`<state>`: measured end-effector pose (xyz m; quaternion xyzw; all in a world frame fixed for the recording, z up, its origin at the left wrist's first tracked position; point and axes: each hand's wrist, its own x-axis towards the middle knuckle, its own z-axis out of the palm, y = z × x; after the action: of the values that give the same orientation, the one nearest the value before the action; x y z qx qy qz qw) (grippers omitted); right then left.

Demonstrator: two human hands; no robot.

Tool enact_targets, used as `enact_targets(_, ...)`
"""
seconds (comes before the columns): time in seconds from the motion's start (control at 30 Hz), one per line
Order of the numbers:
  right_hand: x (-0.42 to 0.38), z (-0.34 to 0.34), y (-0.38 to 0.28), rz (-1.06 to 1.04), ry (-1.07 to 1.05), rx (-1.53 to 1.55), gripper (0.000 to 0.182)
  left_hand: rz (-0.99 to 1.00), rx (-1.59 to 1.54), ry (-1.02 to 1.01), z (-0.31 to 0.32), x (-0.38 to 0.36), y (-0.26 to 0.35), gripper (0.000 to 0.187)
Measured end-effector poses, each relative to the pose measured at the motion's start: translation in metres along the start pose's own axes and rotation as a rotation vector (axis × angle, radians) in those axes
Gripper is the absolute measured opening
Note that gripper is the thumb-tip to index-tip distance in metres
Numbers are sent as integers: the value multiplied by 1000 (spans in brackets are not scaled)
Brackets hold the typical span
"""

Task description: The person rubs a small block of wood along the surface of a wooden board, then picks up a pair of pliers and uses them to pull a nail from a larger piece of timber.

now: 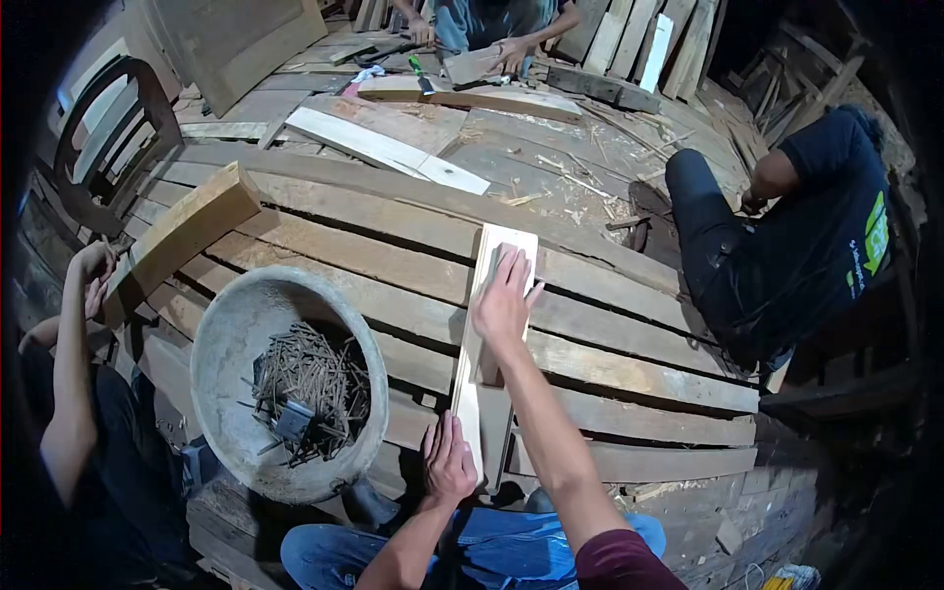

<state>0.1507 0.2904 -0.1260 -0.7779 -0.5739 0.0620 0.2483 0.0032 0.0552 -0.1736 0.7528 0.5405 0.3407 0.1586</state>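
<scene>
A pale wooden board lies across the slatted bench top, running away from my lap. My right hand rests on its far half, with the fingers stretched forward and the thumb apart. Under that palm and wrist shows a darker flat piece; I cannot make out whether it is separate from the board. My left hand presses against the near left side of the board, its fingers extended. To the left stands a grey bucket, tilted toward me, with many nails and a small metal block inside.
Slats with gaps form the bench. At left another person's hands hold a thick curved timber. A person in dark clothes sits at right. Across the floor, someone handles a wood piece near a loose plank and shavings.
</scene>
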Motion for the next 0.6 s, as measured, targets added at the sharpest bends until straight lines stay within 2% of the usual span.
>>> enact_targets(0.2,-100,-21,11,-65,-143,-36,76,-14,11,-20,-2,1,2,48)
enact_targets(0.33,-61,-14,17,-67,-77,-37,79,-15,19,-43,-6,5,4,47)
enact_targets(0.4,-19,-8,18,-13,-47,-108,77,-28,6,-48,-6,1,3,47)
enact_targets(0.5,41,-7,17,59,-62,-53,77,-40,27,-58,-1,2,4,48)
enact_targets(0.6,46,-2,11,21,-43,-18,76,-42,54,-20,12,-4,3,49)
